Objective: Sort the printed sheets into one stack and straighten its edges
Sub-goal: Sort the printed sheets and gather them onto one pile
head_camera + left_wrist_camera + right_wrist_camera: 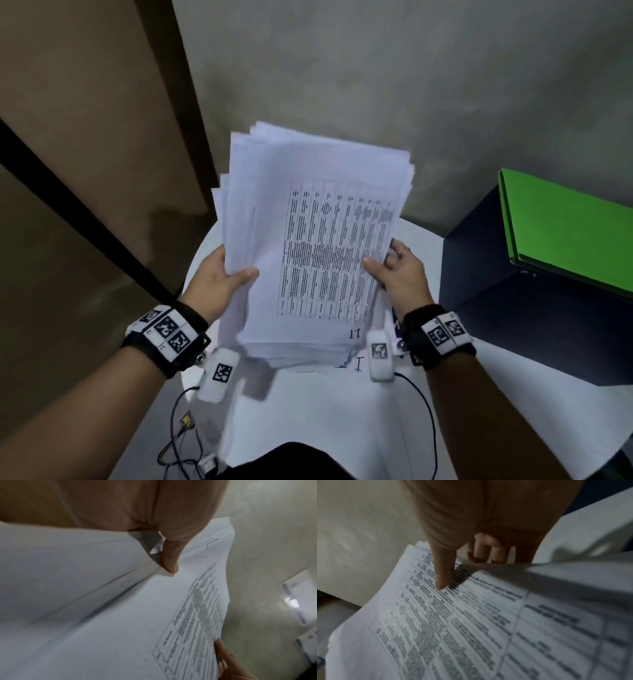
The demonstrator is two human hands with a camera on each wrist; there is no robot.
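Both hands hold the stack of printed sheets [311,246] up over the round white table [342,411], tilted away from the person.

Left hand [219,281] grips the stack's left edge: thumb [169,559] lies on the top sheet, the other fingers go under the paper and are hidden, so I cannot tell how they are spread.

Right hand [399,270] grips the right edge: thumb [444,574] pressed onto the printed table on the top sheet, fingers [488,550] curled together behind the stack. A ring [402,251] shows on 1 finger.

Stack is ragged: sheets are fanned at the far end and along the left side, and the near-end corners are stepped. Top sheet carries a dense table of text; the print is too blurred to read, apart from a page mark near the bottom corner.

1 more sheet [356,365] peeks out on the table under the stack's near end.

Right of the table: a dark box [513,308] with a green folder [568,229] on top. Wrist bands with square markers [168,329] on both wrists, cables [185,428] hanging at lower left.
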